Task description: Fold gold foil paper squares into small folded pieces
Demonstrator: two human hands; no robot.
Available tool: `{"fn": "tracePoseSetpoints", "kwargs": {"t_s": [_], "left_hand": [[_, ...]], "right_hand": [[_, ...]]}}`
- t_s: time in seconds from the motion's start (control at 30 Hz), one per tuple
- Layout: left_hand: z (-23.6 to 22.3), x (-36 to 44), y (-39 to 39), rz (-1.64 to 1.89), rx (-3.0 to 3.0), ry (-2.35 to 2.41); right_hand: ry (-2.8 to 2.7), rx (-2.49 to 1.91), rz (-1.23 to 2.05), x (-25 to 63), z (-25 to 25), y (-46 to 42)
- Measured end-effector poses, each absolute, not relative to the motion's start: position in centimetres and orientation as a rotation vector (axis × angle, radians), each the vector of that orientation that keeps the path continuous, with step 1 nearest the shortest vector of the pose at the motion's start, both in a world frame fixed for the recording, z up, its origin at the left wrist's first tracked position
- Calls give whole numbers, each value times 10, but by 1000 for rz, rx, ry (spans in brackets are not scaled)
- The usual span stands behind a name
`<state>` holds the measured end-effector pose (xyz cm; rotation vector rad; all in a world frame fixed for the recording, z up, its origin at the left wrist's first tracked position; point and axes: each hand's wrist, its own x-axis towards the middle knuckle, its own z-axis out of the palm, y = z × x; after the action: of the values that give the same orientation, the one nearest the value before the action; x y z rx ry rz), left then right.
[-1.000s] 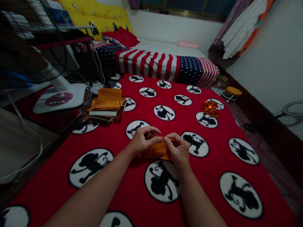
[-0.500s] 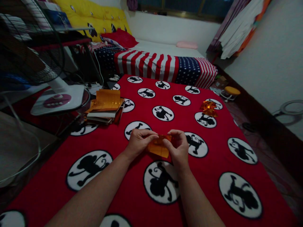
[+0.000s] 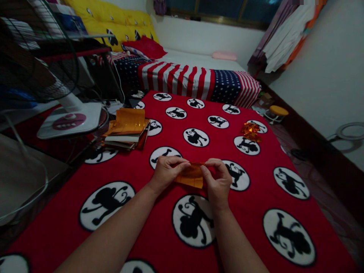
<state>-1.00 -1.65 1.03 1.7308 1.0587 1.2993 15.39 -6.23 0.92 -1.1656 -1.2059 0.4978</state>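
Note:
Between my hands is a small sheet of shiny gold-orange foil paper (image 3: 191, 177), its far edge looking folded or rolled. My left hand (image 3: 167, 170) pinches its upper left corner between thumb and fingers. At the upper right corner, my right hand (image 3: 218, 179) pinches it the same way. The sheet's lower edge hangs towards me just over the red cloth (image 3: 136, 167), which bears black monkey figures in white circles. Whether the sheet touches the cloth I cannot tell.
A stack of gold and white paper sheets (image 3: 126, 127) lies at the cloth's left edge. Folded shiny orange foil pieces (image 3: 251, 131) lie at the far right. A fan (image 3: 69, 117) stands to the left. Behind are a bed (image 3: 184, 77) and a yellow-topped stool (image 3: 278, 110).
My right hand has shifted slightly right, its thumb moving from the sheet's face to its upper right corner. My left hand has hardly moved.

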Motion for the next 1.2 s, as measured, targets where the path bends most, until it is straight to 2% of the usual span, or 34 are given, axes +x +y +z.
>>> {"fn": "tracePoseSetpoints", "kwargs": {"t_s": [0.7, 1.2], "left_hand": [[10, -11, -17, 1262, 1749, 1027], [12, -10, -18, 1123, 1782, 1012]], "right_hand": [[-943, -1152, 955, 154, 1, -61], [-1273, -1212, 757, 165, 14, -60]]}}
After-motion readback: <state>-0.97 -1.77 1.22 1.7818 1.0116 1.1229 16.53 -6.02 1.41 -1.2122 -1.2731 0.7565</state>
